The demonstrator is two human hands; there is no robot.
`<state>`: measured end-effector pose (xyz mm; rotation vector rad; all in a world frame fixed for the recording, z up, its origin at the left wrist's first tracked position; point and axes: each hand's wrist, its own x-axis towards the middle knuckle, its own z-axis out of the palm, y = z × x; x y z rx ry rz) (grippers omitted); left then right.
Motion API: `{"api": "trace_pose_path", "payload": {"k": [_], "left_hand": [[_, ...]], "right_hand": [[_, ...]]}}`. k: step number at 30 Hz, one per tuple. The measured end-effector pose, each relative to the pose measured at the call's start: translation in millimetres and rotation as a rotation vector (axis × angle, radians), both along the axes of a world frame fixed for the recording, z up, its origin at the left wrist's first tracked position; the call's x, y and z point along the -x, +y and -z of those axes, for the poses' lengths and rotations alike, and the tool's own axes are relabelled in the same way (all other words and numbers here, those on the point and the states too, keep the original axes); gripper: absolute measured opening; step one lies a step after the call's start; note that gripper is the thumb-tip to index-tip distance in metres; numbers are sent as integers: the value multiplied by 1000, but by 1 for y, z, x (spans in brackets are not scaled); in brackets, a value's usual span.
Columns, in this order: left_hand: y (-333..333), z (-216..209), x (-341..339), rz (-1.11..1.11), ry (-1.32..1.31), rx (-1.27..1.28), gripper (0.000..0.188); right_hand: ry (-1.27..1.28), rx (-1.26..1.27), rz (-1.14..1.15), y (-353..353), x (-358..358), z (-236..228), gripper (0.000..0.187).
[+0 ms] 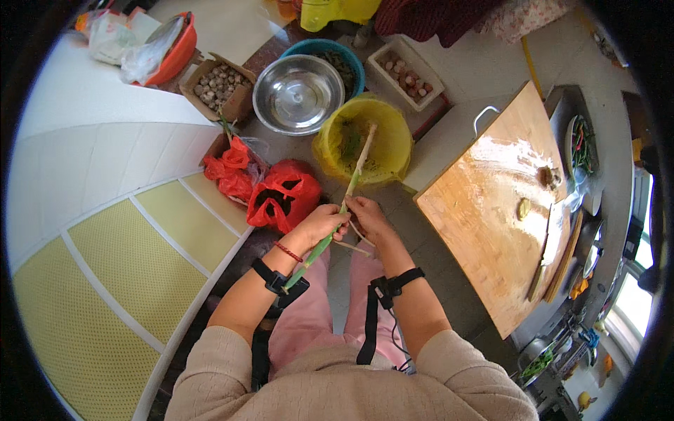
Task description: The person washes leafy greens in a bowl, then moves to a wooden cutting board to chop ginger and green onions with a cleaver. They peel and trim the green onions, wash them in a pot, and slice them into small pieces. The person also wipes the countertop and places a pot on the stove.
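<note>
I hold a long scallion (357, 174) slantwise in front of me, its pale end over a yellow-lined bin (399, 144) and its green end by my left wrist. My left hand (321, 226) is closed around the middle of the stalk. Right beside it, my right hand (371, 217) pinches at the same stretch, fingers bent together. Thin pale strips (354, 247) hang loose below the hands, apparently peeled outer leaf. Some green scraps (350, 144) lie inside the bin.
Left of the bin sit red plastic bags (286, 189). Behind are a steel basin (298, 95), a blue basin (357, 59), a cardboard box (203, 105) of small round brownish items and a white box (428, 98) of eggs. A wooden board (484, 210) with a knife (545, 242) is at right.
</note>
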<state>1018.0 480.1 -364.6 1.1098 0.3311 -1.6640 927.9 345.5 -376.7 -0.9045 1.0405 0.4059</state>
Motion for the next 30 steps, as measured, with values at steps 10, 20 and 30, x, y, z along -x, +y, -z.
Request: {"api": "trace_pose_path", "payload": {"k": [10,20,30], "left_hand": [[-13,15,11,281,-490,-119,18],[-9,-9,8,174,-182,-9,11],[39,68,-17,129,-223,68,24]], "right_hand": [[96,-87,-128,-17,-3,33,42],[191,97,177,-58,-10,101,45],[-109,345,-93,-34,-142,93,52]]}}
